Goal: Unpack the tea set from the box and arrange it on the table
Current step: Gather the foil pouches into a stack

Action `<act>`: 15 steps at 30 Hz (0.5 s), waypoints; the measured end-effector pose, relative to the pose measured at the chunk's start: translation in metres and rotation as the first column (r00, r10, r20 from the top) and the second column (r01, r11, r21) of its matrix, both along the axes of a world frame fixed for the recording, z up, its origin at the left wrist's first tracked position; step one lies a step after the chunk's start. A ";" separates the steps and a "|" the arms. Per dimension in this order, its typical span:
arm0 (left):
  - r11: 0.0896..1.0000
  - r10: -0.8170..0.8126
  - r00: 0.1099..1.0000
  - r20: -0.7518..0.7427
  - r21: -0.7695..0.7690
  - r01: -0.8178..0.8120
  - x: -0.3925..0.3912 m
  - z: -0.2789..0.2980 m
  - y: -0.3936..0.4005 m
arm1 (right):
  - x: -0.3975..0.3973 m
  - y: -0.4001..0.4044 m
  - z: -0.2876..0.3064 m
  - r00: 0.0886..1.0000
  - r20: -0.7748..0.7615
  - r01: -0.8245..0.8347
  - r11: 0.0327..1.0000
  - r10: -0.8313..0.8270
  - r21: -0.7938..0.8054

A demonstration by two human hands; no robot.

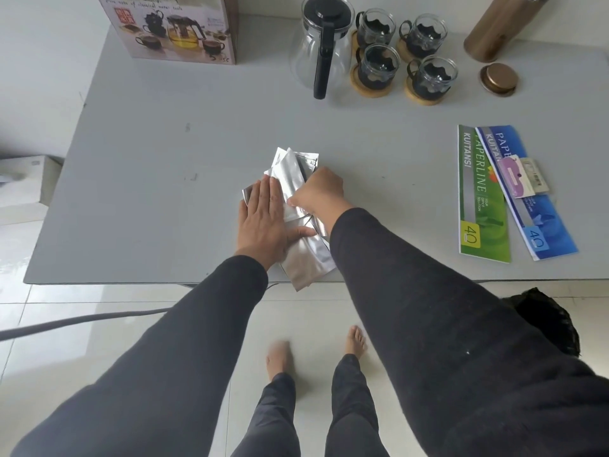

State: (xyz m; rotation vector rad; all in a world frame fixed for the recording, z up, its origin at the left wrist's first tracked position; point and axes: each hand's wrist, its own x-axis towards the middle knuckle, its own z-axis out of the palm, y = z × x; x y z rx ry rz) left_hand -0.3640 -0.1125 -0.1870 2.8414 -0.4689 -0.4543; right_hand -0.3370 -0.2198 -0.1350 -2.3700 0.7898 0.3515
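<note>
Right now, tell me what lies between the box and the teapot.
Nothing: in the head view, only bare grey table lies between the box and the teapot.

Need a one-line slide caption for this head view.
Left hand flat on silver foil pouches, right hand pinching one; glass teapot, four cups unpacked.

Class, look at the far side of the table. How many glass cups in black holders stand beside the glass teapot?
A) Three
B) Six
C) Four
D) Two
C: four glass cups stand in two rows of two to the right of the glass teapot, each on a round wooden coaster.
</note>
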 end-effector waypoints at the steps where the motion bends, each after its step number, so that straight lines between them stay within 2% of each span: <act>1: 1.000 0.000 1.000 -0.001 -0.006 0.000 0.000 0.001 0.000 | 0.000 0.001 -0.001 1.000 -0.020 0.003 1.000 -0.002 0.024; 6: 1.000 -0.005 1.000 -0.005 -0.027 0.004 -0.001 0.001 0.002 | -0.007 -0.002 0.000 0.997 -0.078 0.023 0.983 -0.009 0.182; 10: 0.989 -0.005 1.000 -0.025 -0.150 0.001 0.003 0.001 0.005 | -0.014 -0.005 -0.007 0.981 -0.073 0.195 0.926 -0.181 0.323; 13: 0.938 0.127 0.992 -0.024 -0.321 -0.128 0.002 0.005 0.008 | -0.017 -0.008 -0.007 0.938 -0.070 0.336 0.848 -0.338 0.411; 15: 0.898 0.249 0.969 -0.008 -0.373 -0.234 -0.001 0.009 0.005 | -0.018 -0.016 -0.005 0.907 -0.071 0.402 0.804 -0.414 0.439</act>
